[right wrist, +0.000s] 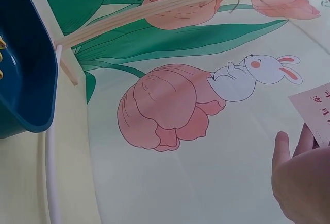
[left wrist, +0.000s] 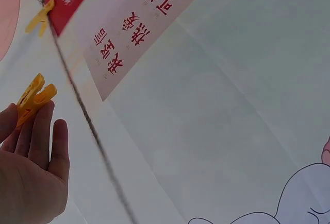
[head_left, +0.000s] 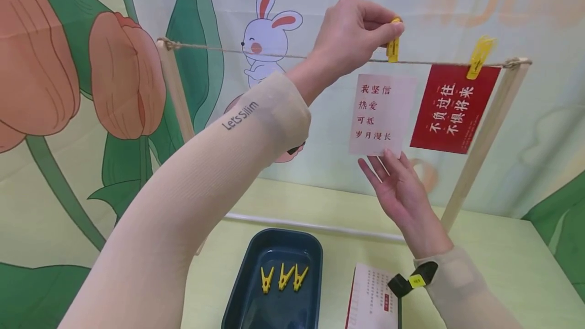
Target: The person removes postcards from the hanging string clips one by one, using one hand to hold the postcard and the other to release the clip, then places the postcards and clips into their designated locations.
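My left hand pinches a yellow clothespin between thumb and fingers at the twine. In the left wrist view, that clothespin stands apart from the twine. Below it, my right hand holds a pale pink card with red writing by its lower edge; the card's upper edge lies slightly under the twine. To the right, a red card hangs from the twine by another yellow clothespin. Part of my right hand also shows in the right wrist view.
Wooden posts carry the twine, with a white rod low between them. A dark blue tray on the table holds several yellow clothespins. Beside it lies a printed card. Behind hangs a backdrop with tulips and a rabbit.
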`<state>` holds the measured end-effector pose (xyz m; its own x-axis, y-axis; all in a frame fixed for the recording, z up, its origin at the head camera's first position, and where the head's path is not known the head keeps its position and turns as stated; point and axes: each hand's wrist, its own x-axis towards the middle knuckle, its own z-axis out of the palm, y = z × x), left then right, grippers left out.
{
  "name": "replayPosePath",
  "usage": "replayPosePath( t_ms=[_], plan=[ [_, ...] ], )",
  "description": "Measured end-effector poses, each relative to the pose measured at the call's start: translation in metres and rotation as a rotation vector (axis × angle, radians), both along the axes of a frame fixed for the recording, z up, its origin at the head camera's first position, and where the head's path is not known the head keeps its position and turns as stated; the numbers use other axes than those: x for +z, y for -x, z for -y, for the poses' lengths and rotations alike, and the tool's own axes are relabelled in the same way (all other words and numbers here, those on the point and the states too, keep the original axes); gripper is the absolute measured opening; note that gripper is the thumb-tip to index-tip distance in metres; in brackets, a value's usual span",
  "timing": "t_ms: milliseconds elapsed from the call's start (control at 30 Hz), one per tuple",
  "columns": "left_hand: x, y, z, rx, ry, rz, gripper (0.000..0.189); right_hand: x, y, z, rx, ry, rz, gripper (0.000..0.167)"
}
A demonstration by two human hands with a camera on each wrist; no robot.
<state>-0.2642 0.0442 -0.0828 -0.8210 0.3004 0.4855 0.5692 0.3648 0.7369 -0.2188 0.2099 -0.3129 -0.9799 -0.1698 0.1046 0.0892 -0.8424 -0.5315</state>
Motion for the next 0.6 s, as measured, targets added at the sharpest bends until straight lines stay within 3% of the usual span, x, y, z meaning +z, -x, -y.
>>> replayPosePath(
  t_ms=[267, 600],
  plan=[
    [0.001, -0.002, 0.001, 0.016, 0.026, -0.069, 0.018, -0.003, -0.003, -0.002, 0.006, 0.015, 0.007, 0.051],
    [-0.003, -0.014, 0.019, 0.025, 0.095, -0.046, 0.015, -0.004, -0.013, -0.004, 0.030, 0.001, -0.032, 0.050]
  ],
)
